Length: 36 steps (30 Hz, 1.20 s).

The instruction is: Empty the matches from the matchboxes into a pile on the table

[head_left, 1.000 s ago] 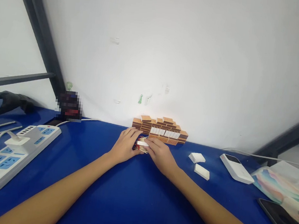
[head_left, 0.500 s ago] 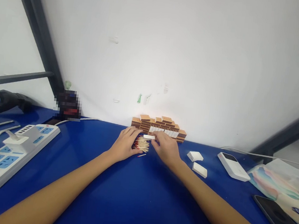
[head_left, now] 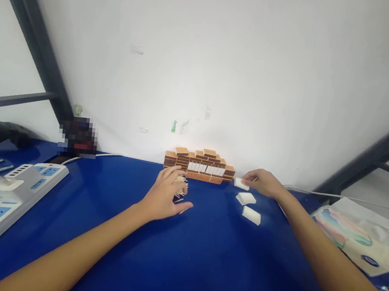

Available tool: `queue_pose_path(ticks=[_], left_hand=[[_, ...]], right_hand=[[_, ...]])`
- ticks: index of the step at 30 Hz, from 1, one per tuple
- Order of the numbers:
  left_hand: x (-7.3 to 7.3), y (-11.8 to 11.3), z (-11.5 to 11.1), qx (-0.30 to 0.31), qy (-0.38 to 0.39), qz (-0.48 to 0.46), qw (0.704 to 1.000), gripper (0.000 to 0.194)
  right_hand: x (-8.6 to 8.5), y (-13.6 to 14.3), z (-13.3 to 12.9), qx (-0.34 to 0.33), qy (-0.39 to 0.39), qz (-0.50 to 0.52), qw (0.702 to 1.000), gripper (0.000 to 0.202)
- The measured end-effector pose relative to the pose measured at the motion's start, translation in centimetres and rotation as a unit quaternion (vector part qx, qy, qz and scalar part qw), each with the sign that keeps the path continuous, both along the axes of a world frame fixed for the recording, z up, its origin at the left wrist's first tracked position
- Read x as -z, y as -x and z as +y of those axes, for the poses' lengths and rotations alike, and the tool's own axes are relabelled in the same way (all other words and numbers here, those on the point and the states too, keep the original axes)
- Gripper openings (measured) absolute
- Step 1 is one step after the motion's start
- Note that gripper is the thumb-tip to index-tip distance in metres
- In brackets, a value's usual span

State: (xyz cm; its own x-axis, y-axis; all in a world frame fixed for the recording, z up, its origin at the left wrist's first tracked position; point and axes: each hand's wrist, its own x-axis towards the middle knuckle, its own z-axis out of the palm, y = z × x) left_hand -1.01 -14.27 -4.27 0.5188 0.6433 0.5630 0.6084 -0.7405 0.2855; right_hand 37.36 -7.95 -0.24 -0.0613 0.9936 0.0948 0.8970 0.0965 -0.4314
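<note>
One white box point(head_left: 241, 183), lengthwise sideways, in right hand point(head_left: 263, 182)

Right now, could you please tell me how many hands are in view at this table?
2: the left hand is beside the pile of matches, and the right hand is at a white box right of the matchbox stack.

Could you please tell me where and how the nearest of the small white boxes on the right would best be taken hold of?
Probably by its two short ends, with the right hand coming from above and the near side. The white box appears to lie flat with both ends exposed, while a white stack sits close behind its far long side.
</note>
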Motion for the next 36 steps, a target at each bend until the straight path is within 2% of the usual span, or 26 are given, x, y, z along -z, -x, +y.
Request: queue_pose_path(ticks=[3, 6, 10, 13, 15, 17, 21, 24, 27, 29, 31, 33, 36], left_hand=[[0.2, -1.3, -1.5, 0.031, -0.001, 0.061, 0.998, 0.033], [0.5, -1.6, -1.9, 0.029, 0.006, 0.089, 0.996, 0.020], [0.6, -0.6, -0.7, 0.003, -0.016, 0.113, 0.993, 0.009], [0.4, 0.9, 0.7, 0.002, -0.043, 0.123, 0.991, 0.005], [0.2, 1.9, 1.6, 0.016, -0.049, 0.116, 0.992, 0.004], [-0.1, 2.7, 2.4, 0.024, -0.048, 0.101, 0.993, 0.011], [-0.6, 3.9, 2.9, 0.009, -0.053, 0.056, 0.997, 0.028], [-0.8, 4.6, 2.6, -0.007, -0.070, 0.045, 0.997, 0.020], [-0.9, 5.3, 2.1, -0.026, -0.073, 0.044, 0.996, 0.010], [-0.9, 5.8, 2.1, -0.045, -0.065, 0.034, 0.996, 0.009], [-0.9, 6.0, 2.2, -0.063, -0.052, 0.007, 0.997, 0.011], [-0.9, 6.1, 2.4, -0.080, -0.030, -0.046, 0.995, 0.015], [-1.1, 5.5, 2.1, -0.088, 0.041, -0.158, 0.983, 0.032]], right_hand=[[0.1, -1.1, -0.2, -0.016, 0.006, 0.018, 1.000, 0.020], [0.0, -1.8, -1.2, -0.051, 0.005, 0.035, 0.998, 0.026], [0.3, -2.2, -2.7, -0.055, 0.001, 0.004, 0.998, 0.023], [0.3, -1.3, -3.5, -0.044, -0.046, 0.000, 0.998, 0.035], [-0.4, 0.3, -3.9, -0.047, -0.106, 0.008, 0.993, 0.038], [-1.6, 3.0, -4.1, -0.074, -0.156, 0.010, 0.985, 0.030], [-3.9, 11.8, -2.7, -0.209, -0.235, -0.054, 0.948, 0.019], [-4.2, 18.8, -0.1, -0.212, -0.286, -0.180, 0.917, 0.025], [-3.3, 23.1, 2.4, -0.193, -0.302, -0.293, 0.886, 0.017], [-2.7, 24.1, 3.4, -0.194, -0.299, -0.317, 0.879, 0.016], [-2.2, 23.9, 3.5, -0.205, -0.313, -0.320, 0.870, 0.020], [-1.9, 23.0, 2.9, -0.221, -0.355, -0.307, 0.855, 0.025], [-1.5, 21.7, 0.6, -0.242, -0.431, -0.228, 0.839, 0.031]])
